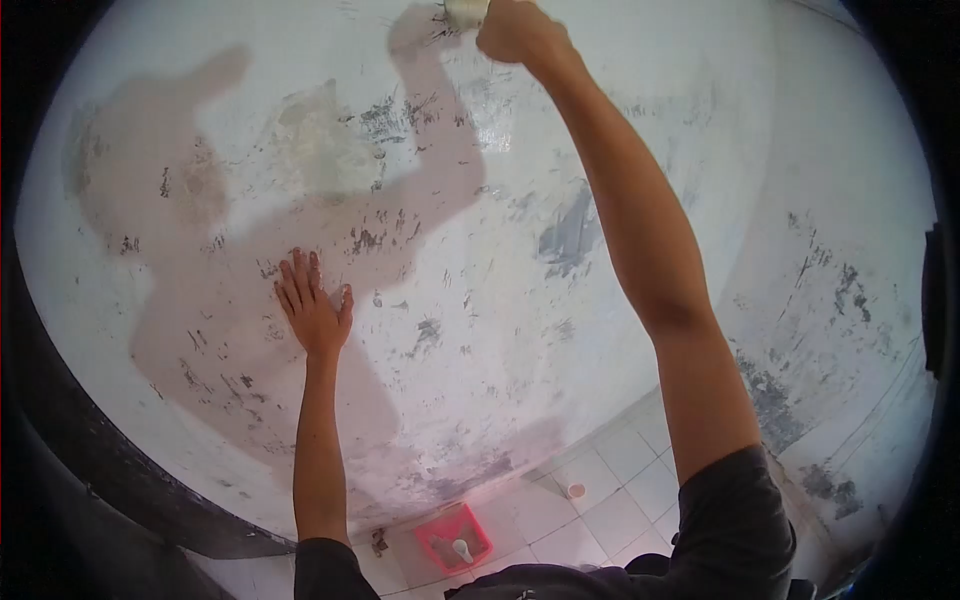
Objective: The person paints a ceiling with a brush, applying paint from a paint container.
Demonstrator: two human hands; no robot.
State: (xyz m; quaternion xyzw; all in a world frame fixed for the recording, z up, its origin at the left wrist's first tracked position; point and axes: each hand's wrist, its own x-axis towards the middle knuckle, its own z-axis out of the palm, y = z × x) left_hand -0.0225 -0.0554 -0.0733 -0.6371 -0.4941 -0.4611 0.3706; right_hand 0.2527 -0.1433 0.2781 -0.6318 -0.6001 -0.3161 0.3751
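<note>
My left hand (316, 315) lies flat against the white wall (480, 330), its fingers spread and nothing held in it. Raised at the top edge, my right hand (522, 32) is closed around a pale, brush-like tool (465, 12). The tool's wide cream-coloured end is at the wall, but the top edge of the view cuts part of it off. Dark scuffs, grey patches and a rough tan patch (325, 140) mark the wall. Below the right hand, one spot on the wall shines. The shadow of my head and arms falls across the left half.
Below, on the pale tiled floor (570, 545), stands a red-pink basin (435, 550) with a white scoop-like object (462, 549) in it. A small round object (576, 491) lies nearby. A second scuffed wall (840, 290) meets the first at the right.
</note>
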